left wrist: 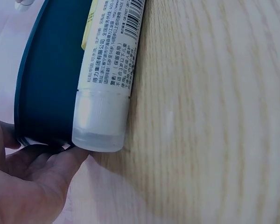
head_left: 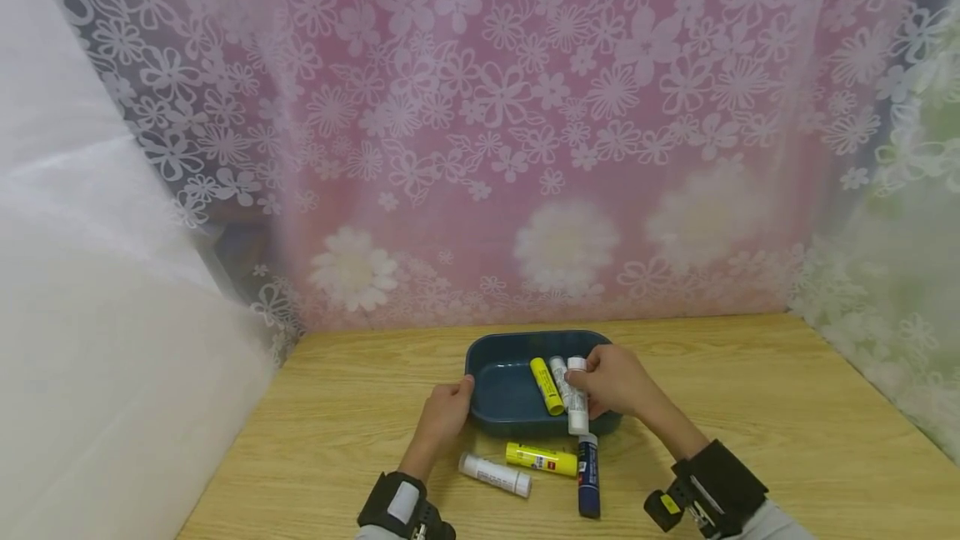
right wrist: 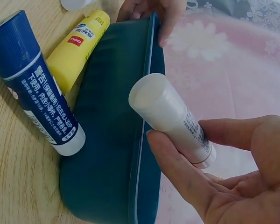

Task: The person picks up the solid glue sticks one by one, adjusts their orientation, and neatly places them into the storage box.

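Observation:
My right hand (head_left: pixel 619 378) pinches a white glue stick (head_left: pixel 577 407) between thumb and fingers, over the near right part of a dark teal plastic tub (head_left: pixel 491 417). In the right wrist view the glue stick (right wrist: pixel 170 107) tilts across the tub's rim (right wrist: pixel 144 93). My left hand (head_left: pixel 446 408) grips the tub's left end, thumb at the rim. Inside the tub lie a yellow glue stick (head_left: pixel 546 386) and a second white one (head_left: pixel 557 372), partly hidden behind the held one.
On the wood-grain table (head_left: pixel 337 407), in front of the tub, lie a white glue stick (head_left: pixel 495 474), a yellow glue stick (head_left: pixel 542 458) and a navy glue stick (head_left: pixel 588 477). A pink flowered curtain (head_left: pixel 480 148) hangs behind the table, with a white sheet (head_left: pixel 112 315) at the left.

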`<action>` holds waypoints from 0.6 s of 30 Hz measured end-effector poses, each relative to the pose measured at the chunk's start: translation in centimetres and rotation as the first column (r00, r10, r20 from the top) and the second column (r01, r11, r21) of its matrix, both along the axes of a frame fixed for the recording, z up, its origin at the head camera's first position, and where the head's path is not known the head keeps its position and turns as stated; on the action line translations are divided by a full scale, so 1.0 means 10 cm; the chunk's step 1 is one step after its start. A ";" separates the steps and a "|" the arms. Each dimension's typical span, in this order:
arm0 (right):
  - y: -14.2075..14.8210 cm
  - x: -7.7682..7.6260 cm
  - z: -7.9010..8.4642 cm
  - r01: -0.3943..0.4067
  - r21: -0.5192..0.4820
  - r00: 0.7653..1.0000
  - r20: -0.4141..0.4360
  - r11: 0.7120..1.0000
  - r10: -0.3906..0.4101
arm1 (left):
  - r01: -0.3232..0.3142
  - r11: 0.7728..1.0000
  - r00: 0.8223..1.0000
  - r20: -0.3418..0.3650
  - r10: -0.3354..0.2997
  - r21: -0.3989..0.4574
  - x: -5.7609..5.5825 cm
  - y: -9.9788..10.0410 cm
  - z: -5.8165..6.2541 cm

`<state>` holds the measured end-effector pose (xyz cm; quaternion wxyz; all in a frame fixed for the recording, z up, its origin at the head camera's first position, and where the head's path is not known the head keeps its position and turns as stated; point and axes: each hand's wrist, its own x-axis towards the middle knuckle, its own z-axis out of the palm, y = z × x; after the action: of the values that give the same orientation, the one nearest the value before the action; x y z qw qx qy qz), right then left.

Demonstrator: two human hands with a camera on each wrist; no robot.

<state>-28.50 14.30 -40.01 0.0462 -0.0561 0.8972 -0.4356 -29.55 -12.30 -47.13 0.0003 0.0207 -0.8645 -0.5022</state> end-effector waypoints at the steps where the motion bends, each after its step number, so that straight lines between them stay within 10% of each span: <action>1: 0.00 0.00 0.00 0.000 -0.002 1.000 0.000 1.000 0.000 | 0.000 1.000 1.000 0.001 0.000 0.000 -0.01 0.00 0.00; 13: -0.06 -0.03 0.02 0.014 -0.015 1.000 0.012 1.000 -0.014 | 0.008 0.994 0.996 0.093 -0.018 0.105 -0.04 -0.07 0.15; 18: -0.10 -0.02 0.06 0.016 -0.045 1.000 0.017 0.999 -0.015 | -0.145 0.989 0.982 -0.121 0.148 0.037 -0.09 -0.10 0.22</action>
<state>-28.73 13.26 -39.42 0.0489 -0.0467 0.8872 -0.4565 -30.46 -13.29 -44.90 0.0904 0.0532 -0.8520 -0.5130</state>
